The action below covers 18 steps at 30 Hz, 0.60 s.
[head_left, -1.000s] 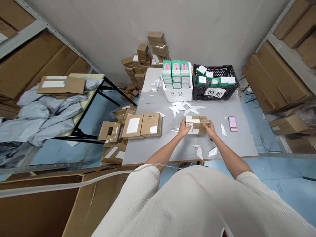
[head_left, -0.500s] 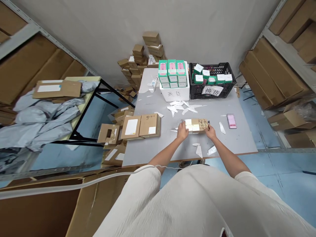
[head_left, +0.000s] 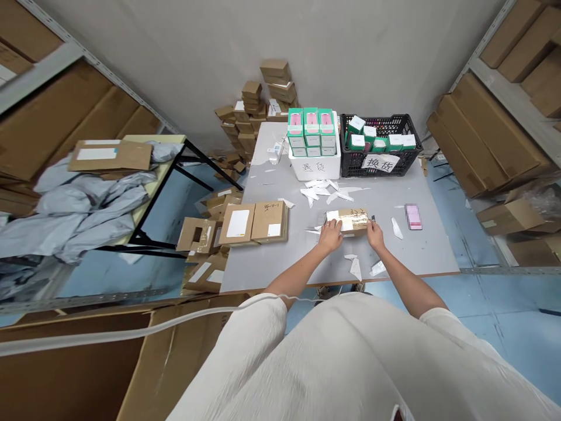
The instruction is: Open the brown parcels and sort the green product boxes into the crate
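Observation:
A small brown cardboard box (head_left: 357, 218) with a white label, shiny tape and dark handwriting lies on the grey table (head_left: 267, 266) in front of me. On the label at its left end rests my left hand (head_left: 331, 235), fingers apart and flat on the top. At the box's right end my right hand (head_left: 375, 234) is closed in a pinch on a small dark thing too small to make out. Torn white paper scraps (head_left: 319, 190) lie behind the box, and others are near its front.
Two flat cartons (head_left: 253, 223) lie left. Behind stand a white bin (head_left: 314, 168) of green-and-pink boxes and a black crate (head_left: 405, 164). A phone (head_left: 413, 217) is at the right. Grey parcels (head_left: 87, 202) fill a side table.
My left hand has moved from the box's left end onto its top and spread out. The box's taped face is turned more into view. The whole view has shifted slightly.

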Motion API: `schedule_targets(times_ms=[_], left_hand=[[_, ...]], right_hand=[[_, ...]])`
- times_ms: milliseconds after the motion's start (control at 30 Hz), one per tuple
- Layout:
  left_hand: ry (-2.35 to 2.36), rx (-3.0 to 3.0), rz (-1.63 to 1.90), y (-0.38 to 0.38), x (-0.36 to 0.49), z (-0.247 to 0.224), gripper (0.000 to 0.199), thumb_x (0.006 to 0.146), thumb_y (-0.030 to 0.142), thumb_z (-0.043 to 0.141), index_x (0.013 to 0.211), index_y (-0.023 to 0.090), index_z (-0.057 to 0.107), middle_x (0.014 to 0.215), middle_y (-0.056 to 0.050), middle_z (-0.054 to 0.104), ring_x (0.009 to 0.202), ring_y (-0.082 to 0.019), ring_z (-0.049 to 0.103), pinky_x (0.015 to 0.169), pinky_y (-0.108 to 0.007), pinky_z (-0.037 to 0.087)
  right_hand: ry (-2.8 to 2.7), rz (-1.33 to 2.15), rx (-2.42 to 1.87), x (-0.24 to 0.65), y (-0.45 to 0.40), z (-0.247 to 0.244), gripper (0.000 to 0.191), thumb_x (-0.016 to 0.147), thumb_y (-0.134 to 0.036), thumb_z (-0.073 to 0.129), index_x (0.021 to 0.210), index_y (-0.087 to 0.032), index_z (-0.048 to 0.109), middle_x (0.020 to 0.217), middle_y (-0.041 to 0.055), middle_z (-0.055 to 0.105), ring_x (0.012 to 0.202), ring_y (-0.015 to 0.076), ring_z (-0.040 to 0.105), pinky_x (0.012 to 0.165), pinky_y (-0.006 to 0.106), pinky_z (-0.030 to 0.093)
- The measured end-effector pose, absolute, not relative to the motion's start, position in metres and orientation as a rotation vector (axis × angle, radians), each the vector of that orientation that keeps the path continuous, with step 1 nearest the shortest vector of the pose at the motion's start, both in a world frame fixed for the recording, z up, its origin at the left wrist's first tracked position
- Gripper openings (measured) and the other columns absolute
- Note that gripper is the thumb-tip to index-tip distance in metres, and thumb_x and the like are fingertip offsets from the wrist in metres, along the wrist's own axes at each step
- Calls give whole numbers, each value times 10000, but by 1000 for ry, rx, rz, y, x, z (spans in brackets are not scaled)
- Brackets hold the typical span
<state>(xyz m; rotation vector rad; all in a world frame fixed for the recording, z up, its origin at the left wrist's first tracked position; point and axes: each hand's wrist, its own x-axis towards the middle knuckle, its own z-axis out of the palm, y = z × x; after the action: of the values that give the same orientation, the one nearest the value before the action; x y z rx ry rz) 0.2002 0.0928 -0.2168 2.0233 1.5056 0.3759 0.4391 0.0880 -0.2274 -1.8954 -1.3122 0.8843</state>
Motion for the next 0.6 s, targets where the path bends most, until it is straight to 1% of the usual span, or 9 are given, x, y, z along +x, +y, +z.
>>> schedule_targets(times_ms=[100, 167, 233, 333, 467, 533, 600], left_hand=[[1598, 1928, 416, 96, 195, -208, 565, 976, 359, 653, 1512, 204, 563, 1533, -216, 520, 1458, -436, 475, 1236, -591, 354], [1606, 1909, 503, 96, 191, -198, 486, 1020, 372, 616, 1483, 223, 593, 1520, -198, 540, 1435, -417, 503, 1238, -576, 369], [1559, 1923, 603, 96, 187, -188, 459, 1064, 390, 567, 1499, 243, 588, 1536, -174, 547, 1409, -388, 533, 1233, -546, 393], [1524, 1916, 676, 93, 182, -177, 540, 1091, 439, 545, 1592, 242, 508, 1578, -165, 533, 1376, -372, 569, 1199, -517, 438], [1607, 1837, 706, 88, 168, -173, 653, 1061, 480, 623, 1644, 239, 453, 1574, -174, 529, 1394, -387, 563, 1184, -504, 465], [1621, 1817, 706, 85, 156, -176, 668, 1056, 468, 631, 1657, 240, 448, 1568, -178, 531, 1395, -392, 562, 1181, -509, 478], [1612, 1802, 706, 81, 140, -181, 656, 1063, 453, 614, 1668, 259, 451, 1575, -174, 522, 1375, -389, 576, 1170, -516, 500]], right_hand=[[-1446, 783, -1810, 423, 91, -219, 655, 1085, -599, 322, 1436, -197, 701, 1448, 167, 697, 1396, 319, 577, 1236, 471, 411], [-1512, 739, -1781, 409, 92, -215, 628, 1094, -579, 325, 1467, -224, 685, 1489, 153, 665, 1439, 303, 536, 1274, 477, 359], [-1570, 725, -1745, 392, 93, -211, 599, 1100, -560, 336, 1476, -247, 682, 1493, 140, 648, 1445, 296, 520, 1287, 488, 335], [-1640, 744, -1665, 368, 94, -205, 540, 1099, -520, 367, 1433, -265, 707, 1424, 126, 657, 1400, 300, 537, 1268, 500, 361], [-1691, 775, -1617, 346, 96, -197, 425, 1046, -462, 488, 1323, -266, 744, 1344, 121, 675, 1361, 320, 553, 1244, 512, 395], [-1647, 756, -1683, 340, 97, -197, 417, 994, -475, 583, 1326, -270, 728, 1401, 127, 656, 1398, 343, 532, 1245, 530, 391], [-1541, 741, -1785, 336, 97, -200, 551, 922, -537, 690, 1401, -266, 676, 1512, 142, 602, 1459, 378, 493, 1247, 563, 382]])
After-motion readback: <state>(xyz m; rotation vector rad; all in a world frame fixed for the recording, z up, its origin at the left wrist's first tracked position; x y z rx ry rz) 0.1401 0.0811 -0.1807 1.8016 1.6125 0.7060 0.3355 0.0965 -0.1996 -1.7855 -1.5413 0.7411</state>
